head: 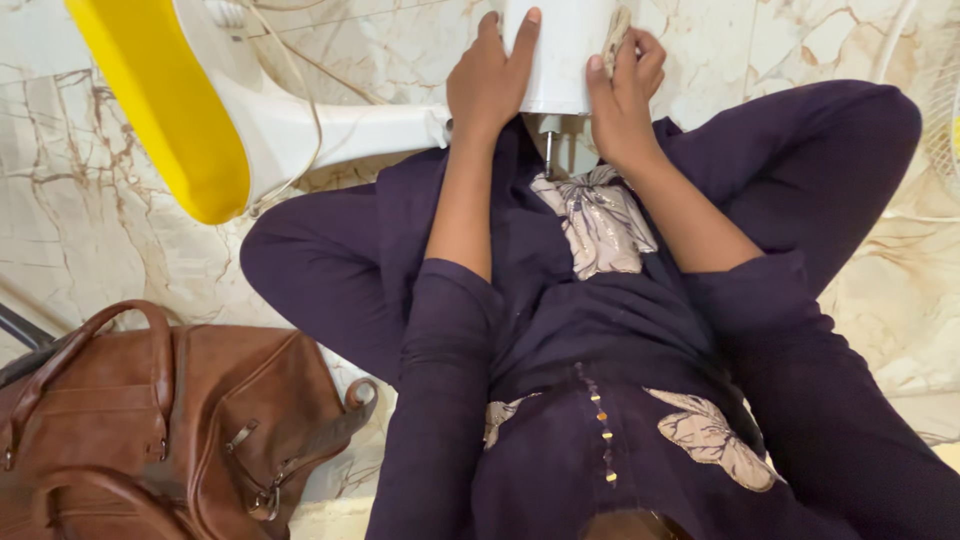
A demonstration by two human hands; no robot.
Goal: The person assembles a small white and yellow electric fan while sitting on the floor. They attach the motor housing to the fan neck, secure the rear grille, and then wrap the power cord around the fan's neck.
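- Head view: the person sits cross-legged on a marble floor [80,190] of cream tiles with brown veins, in dark purple clothes with pale leaf motifs
- A white motor housing [560,55] of a fan lies at the top middle, just above the lap, with a thin metal shaft [549,150] sticking down from it toward the person
- The left hand [487,80] lies flat against the left side of the housing, fingers stretched out and together, thumb along the front; it steadies rather than wraps
- The right hand [625,95] presses a small beige cloth [615,35] to the right side of the housing, fingers curled shut over the cloth
- A white stand pole [370,130] runs left from the housing to a round fan base [190,100], white with a broad yellow rim, tilted up off the floor
- A thin pale cord [300,70] loops over the base
- A brown leather bag [150,430] with handles and metal buckles sits at lower left, well apart from both hands
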